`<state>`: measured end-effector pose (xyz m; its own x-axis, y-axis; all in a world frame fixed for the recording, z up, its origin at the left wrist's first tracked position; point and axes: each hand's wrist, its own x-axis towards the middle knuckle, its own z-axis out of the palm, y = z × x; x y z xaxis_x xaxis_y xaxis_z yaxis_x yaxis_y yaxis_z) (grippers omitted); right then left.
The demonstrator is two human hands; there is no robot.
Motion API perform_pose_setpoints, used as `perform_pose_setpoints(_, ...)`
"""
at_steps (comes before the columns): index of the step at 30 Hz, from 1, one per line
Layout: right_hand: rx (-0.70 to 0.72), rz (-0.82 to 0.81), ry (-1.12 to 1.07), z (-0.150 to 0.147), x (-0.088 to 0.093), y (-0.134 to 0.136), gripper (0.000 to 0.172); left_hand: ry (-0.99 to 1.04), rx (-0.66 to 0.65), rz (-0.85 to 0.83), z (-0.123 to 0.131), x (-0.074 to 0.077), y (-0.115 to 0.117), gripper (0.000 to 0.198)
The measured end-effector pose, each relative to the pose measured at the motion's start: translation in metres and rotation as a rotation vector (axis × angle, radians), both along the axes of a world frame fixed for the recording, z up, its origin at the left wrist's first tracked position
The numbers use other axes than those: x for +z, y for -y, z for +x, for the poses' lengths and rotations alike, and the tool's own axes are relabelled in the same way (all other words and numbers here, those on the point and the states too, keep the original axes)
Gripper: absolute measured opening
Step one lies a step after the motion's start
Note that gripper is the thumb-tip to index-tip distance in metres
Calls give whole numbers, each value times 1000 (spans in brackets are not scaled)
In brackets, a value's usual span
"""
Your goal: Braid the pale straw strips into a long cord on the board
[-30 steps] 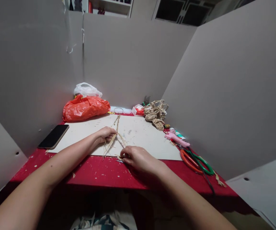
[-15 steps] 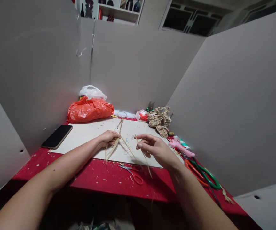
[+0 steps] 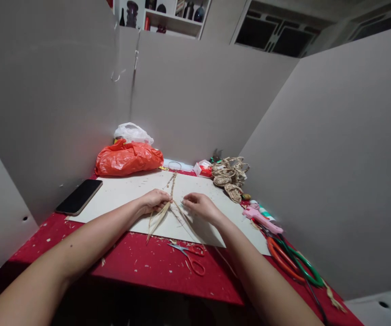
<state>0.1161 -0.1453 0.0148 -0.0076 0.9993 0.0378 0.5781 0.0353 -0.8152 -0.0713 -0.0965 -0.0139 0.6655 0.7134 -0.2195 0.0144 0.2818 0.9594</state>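
Observation:
A thin braid of dried straw or husk (image 3: 173,184) runs away from me along the white board. At its near end my left hand (image 3: 156,200) pinches the plait, and loose pale strands (image 3: 158,221) fan out below the fingers. My right hand (image 3: 200,206) is just to the right, its fingers curled together. It appears to hold a thin strand whose pale tail (image 3: 227,262) trails toward the table's front edge; the grip itself is mostly hidden. Scissors with red handles (image 3: 193,260) lie open on the red cloth, below both hands.
A white board (image 3: 113,199) covers much of the red cloth (image 3: 130,262), with scraps scattered about. Left are a phone (image 3: 79,197) and an orange plastic bag (image 3: 129,158). Right stand woven straw pieces (image 3: 231,174), a pink glue gun (image 3: 263,219) and green-handled shears (image 3: 304,267). Grey panels (image 3: 195,99) enclose the table.
My right hand has moved left toward the braid, and its fingers have closed in from a more spread pose. My left hand keeps its pinch. The camera view has shifted slightly.

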Motion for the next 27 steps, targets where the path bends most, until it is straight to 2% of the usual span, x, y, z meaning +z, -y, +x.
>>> perform_pose_setpoints(2, -61, 59, 19, -6, 3, -5, 17, 7, -9, -2, 0, -1, -1, 19)
perform_pose_setpoints(3, -47, 18, -23, -10, 4, -7, 19, 11, -14, 1, 0, -1, -1, 19)
perform_pose_setpoints(7, 136, -305, -204, -30, 3, -10, 28, 12, 2, 52, 0, 0, 1, 23)
perform_pose_setpoints(12, 189, -407, -255, -32, -12, -16, 33, -58, -52, 126, -2, 4, 6, 19)
perform_pose_setpoints(19, 323, -561, -620, -23, -31, -23, 36, -131, -58, 240, -5, 8, 5, 22)
perform_pose_setpoints(24, 256, -552, -713, -29, -29, -18, 28, -222, -68, 366, -12, 14, 2, 22)
perform_pose_setpoints(27, 206, -520, -708, -32, -29, -15, 24, -409, -13, 603, -15, 17, 0, 21)
